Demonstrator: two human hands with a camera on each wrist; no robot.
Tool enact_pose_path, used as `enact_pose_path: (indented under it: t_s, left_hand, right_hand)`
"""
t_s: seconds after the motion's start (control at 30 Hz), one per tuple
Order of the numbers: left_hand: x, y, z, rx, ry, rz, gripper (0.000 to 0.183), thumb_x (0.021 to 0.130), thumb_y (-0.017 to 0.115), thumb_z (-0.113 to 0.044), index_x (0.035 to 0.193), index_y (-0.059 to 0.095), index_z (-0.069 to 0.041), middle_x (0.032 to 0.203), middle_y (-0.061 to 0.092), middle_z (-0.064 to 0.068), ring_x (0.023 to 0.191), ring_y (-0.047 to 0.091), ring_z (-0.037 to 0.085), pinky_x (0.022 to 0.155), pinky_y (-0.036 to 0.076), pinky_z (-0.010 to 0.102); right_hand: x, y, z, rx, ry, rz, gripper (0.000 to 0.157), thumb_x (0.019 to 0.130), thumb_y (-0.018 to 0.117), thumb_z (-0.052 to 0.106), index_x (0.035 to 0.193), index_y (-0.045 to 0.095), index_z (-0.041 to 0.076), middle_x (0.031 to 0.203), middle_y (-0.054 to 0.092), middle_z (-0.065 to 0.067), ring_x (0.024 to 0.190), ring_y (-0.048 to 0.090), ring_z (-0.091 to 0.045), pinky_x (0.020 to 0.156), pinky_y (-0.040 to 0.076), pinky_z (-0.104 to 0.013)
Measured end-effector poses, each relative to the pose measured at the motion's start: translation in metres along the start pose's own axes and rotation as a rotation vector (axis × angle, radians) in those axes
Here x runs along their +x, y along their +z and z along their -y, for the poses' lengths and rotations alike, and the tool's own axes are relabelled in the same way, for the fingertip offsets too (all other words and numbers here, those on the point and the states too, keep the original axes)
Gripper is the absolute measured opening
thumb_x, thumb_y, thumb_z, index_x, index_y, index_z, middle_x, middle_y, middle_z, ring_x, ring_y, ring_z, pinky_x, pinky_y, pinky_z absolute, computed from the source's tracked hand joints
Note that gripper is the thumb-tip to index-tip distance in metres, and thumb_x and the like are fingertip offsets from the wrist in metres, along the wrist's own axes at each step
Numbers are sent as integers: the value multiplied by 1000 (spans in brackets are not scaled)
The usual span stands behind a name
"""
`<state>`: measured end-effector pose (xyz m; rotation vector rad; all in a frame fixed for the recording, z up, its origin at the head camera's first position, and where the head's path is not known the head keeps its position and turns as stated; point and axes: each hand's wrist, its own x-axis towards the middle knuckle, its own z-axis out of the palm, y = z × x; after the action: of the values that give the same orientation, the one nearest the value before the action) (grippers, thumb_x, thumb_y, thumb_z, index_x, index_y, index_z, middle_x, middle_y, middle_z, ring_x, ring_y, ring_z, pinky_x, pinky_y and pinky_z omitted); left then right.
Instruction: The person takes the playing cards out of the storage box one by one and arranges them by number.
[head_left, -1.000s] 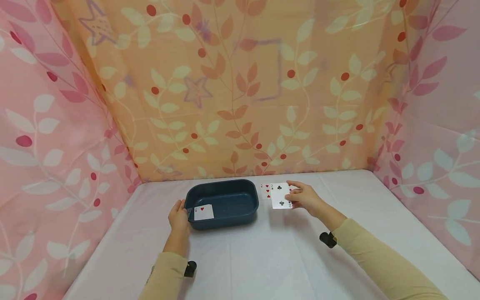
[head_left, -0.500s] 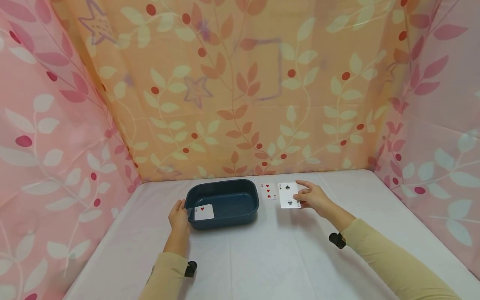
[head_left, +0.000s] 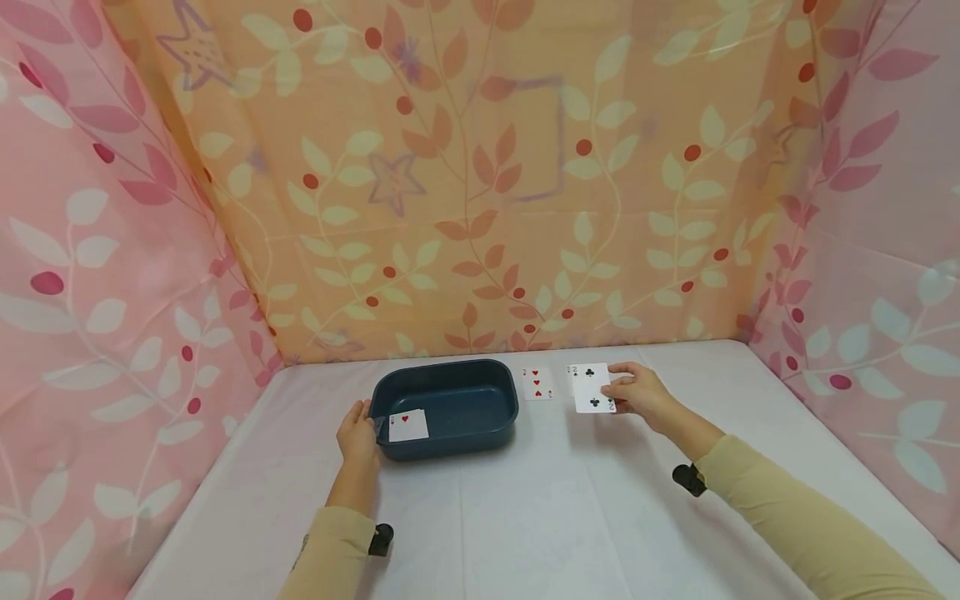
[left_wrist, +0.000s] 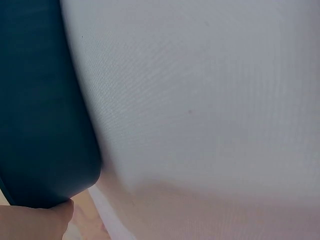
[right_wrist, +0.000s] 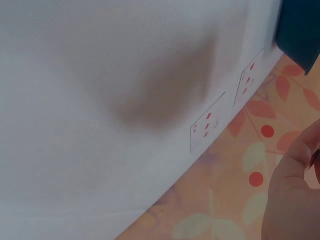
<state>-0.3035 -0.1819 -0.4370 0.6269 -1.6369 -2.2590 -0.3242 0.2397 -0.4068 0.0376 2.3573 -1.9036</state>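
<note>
My right hand pinches a two of clubs playing card by its right edge, face toward the head camera. A three of hearts lies on the white tabletop to its left. The two of clubs mostly covers another card lying behind it in the head view; in the right wrist view this one shows as a three of diamonds. My left hand grips the left end of a dark blue rectangular basin. Inside the basin, at its left, lies a heart card, with another card's edge peeking out under it.
The white cloth-covered table reaches back to an orange leaf-patterned curtain. Pink patterned curtains stand along both sides. Black wrist cameras hang under both sleeves.
The right hand has moved to the right with the two of clubs, uncovering the three of hearts. The left hand and the basin have stayed in place.
</note>
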Motion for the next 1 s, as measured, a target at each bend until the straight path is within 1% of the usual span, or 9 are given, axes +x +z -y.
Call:
enact_pose_path:
  t_s: [0.17, 0.27, 0.37, 0.5, 0.63, 0.7, 0.83, 1.0]
  left_hand:
    - [-1, -1, 0, 8, -6, -6, 52, 101, 27, 7, 152, 18, 4, 156, 26, 17, 144, 23, 24, 115, 19, 33]
    - [-1, -1, 0, 11, -10, -8, 52, 101, 27, 7, 152, 18, 3, 156, 26, 17, 144, 23, 23, 115, 20, 33]
    - [0, 0, 1, 10, -5, -11, 52, 101, 28, 7, 152, 19, 3, 156, 27, 16, 144, 24, 23, 115, 20, 32]
    - [0, 1, 2, 4, 13, -21, 52, 100, 30, 7, 151, 21, 4, 155, 29, 16, 143, 25, 22, 115, 20, 31]
    - [0, 0, 2, 7, 17, -21, 53, 100, 30, 7, 151, 22, 4, 155, 30, 16, 143, 25, 22, 115, 20, 31]
    - [1, 0, 1, 20, 11, -15, 53, 100, 29, 8, 152, 21, 3, 155, 29, 16, 143, 25, 23, 115, 20, 32]
    - [1, 0, -1, 28, 3, -9, 53, 100, 28, 8, 152, 20, 2, 156, 28, 15, 144, 24, 22, 116, 19, 33]
    - [3, -1, 0, 29, -2, -5, 53, 101, 28, 7, 152, 19, 3, 155, 28, 16, 144, 24, 23, 115, 19, 34]
  right_hand:
    - [0, -7, -2, 24, -15, -7, 57, 90, 60, -5, 139, 32, -15, 89, 66, -6, 72, 64, -11, 65, 57, -26]
    - [0, -11, -3, 21, -14, -21, 57, 91, 58, -6, 140, 31, -16, 86, 66, -5, 72, 64, -10, 66, 57, -25]
    - [1, -14, -5, 11, -15, -38, 57, 91, 57, -6, 140, 31, -17, 91, 66, -9, 73, 64, -9, 66, 57, -25]
    - [4, -18, -7, 2, -9, -58, 55, 91, 54, -8, 141, 31, -18, 101, 65, -20, 75, 63, -9, 67, 56, -24]
    - [6, -21, -9, -23, 20, -79, 56, 91, 50, -9, 142, 29, -18, 117, 57, -32, 79, 62, -11, 68, 56, -24]
    - [7, -23, -9, -33, 37, -90, 55, 92, 49, -9, 143, 29, -17, 125, 52, -35, 82, 62, -12, 70, 56, -24]
    - [10, -29, -12, -44, 56, -109, 54, 93, 47, -9, 143, 29, -16, 132, 45, -38, 85, 62, -12, 71, 56, -23]
    - [15, -35, -18, -39, 80, -151, 52, 92, 47, -9, 142, 31, -17, 131, 44, -38, 80, 60, -9, 67, 55, -20]
